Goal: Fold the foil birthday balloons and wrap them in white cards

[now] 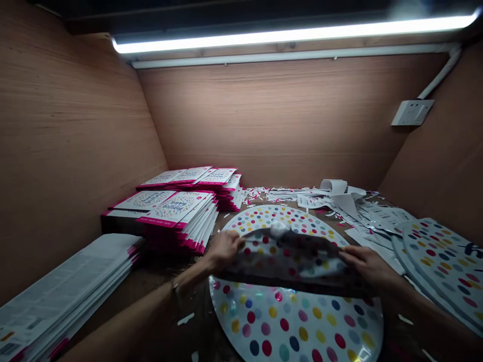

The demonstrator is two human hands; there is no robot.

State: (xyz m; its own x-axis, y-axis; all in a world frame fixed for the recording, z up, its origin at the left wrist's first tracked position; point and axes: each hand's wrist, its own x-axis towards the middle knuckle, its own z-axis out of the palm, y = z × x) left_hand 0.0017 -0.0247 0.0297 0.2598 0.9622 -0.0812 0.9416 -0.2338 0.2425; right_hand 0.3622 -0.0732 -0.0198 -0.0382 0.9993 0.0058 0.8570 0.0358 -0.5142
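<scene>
A round, flat foil balloon [294, 322] printed with coloured dots lies on the wooden bench in front of me. Its far half is folded over toward me, showing a dark shiny underside. My left hand [223, 250] pinches the folded edge at the left, fingers closed on the foil. My right hand [365, 266] grips the same fold at the right, fingers curled over it. Another dotted balloon [264, 217] lies flat just beyond the fold.
Stacks of pink-edged printed cards [177, 211] stand at the back left, with a pile of white printed sheets [56, 296] nearer left. More dotted balloons [441, 261] overlap at the right. Paper strips and scraps [339, 201] litter the back. A wall socket [412, 111] sits upper right.
</scene>
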